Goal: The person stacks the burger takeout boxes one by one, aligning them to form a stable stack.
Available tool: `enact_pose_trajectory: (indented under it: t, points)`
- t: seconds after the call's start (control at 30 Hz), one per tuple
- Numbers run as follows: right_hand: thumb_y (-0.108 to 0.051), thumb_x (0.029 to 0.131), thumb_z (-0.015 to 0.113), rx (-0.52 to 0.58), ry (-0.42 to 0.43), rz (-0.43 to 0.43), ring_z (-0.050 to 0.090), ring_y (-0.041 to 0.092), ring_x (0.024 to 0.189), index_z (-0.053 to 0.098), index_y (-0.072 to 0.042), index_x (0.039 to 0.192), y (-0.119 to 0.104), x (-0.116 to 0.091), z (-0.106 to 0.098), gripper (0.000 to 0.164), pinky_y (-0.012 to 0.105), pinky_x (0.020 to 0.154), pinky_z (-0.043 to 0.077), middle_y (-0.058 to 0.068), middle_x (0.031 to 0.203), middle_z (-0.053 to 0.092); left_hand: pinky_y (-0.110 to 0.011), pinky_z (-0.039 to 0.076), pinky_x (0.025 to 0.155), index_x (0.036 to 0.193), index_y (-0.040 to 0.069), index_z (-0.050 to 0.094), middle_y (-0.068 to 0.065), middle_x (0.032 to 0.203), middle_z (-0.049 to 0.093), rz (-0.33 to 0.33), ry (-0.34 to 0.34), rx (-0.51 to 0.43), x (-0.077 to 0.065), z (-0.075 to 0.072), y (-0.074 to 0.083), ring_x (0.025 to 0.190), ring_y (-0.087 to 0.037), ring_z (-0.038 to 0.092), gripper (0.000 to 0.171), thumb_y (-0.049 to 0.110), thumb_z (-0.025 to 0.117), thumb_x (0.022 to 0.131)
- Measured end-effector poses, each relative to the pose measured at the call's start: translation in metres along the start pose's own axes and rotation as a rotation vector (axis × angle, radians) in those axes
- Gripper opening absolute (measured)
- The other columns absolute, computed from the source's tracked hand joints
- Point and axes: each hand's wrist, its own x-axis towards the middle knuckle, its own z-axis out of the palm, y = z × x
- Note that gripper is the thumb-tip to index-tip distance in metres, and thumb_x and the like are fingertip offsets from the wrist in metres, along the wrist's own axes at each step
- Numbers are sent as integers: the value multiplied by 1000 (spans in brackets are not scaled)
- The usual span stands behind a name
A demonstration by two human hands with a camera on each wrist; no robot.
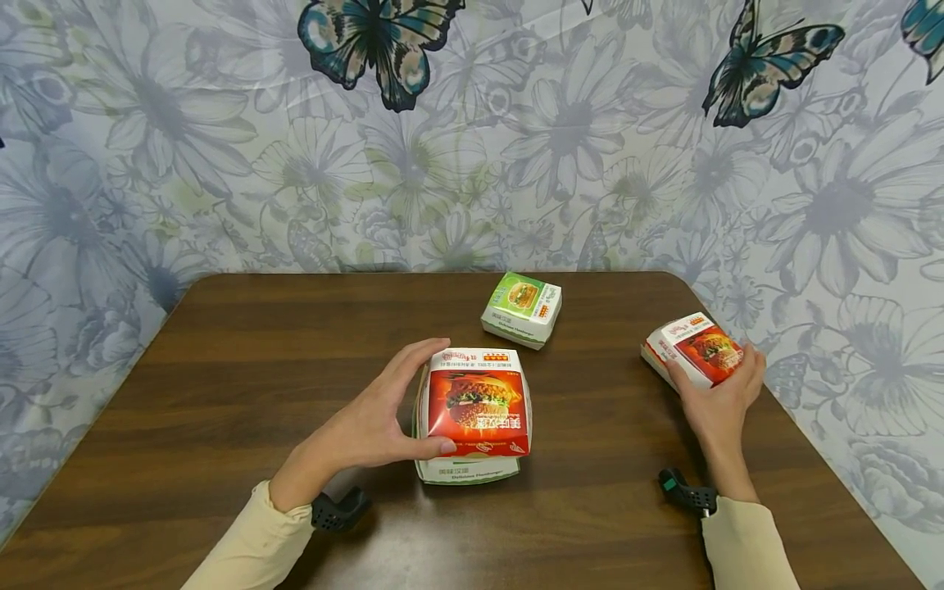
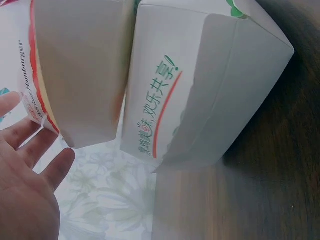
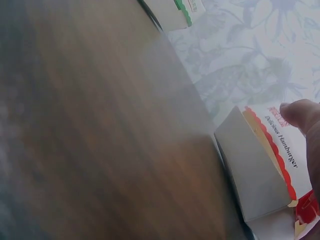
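In the head view my left hand (image 1: 369,426) grips a red-and-white hamburger box (image 1: 479,401) between its thumb and fingers. Directly beneath is a green-lettered white hamburger box (image 1: 469,471), mostly covered by the red one. The left wrist view shows the upper red box (image 2: 80,75) close against the white box (image 2: 170,90); whether they touch is unclear. Over at the table's right side, my right hand (image 1: 719,406) holds another red hamburger box (image 1: 704,348) from its near side. Its thumb shows against that box (image 3: 257,175) in the right wrist view.
A smaller-looking green-and-white hamburger box (image 1: 522,310) sits near the far edge of the brown wooden table (image 1: 243,369), between the two red ones. Behind the table hangs a flowered backdrop (image 1: 472,164) with butterflies. The table's right edge runs close beside my right hand.
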Motion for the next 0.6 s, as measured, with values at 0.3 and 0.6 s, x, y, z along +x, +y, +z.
enact_pose_trajectory:
  t: [0.3,0.6]
  points:
    - [-36,87,78,-21,-11,19,-3,33,159,5,-11,165,6,4,-1,110,59,127,7,15,172,0,-59,46,108,160,35,25,6,162,27,1,0,-8,0,0,0,142,-22,35,106,40,90,78]
    - [-40,88,77,-35,-39,57,-2,36,158,3,-11,165,10,7,-5,111,61,126,8,15,172,-1,-59,45,109,160,35,24,6,162,28,11,1,-7,-1,0,0,142,-20,34,107,39,91,77]
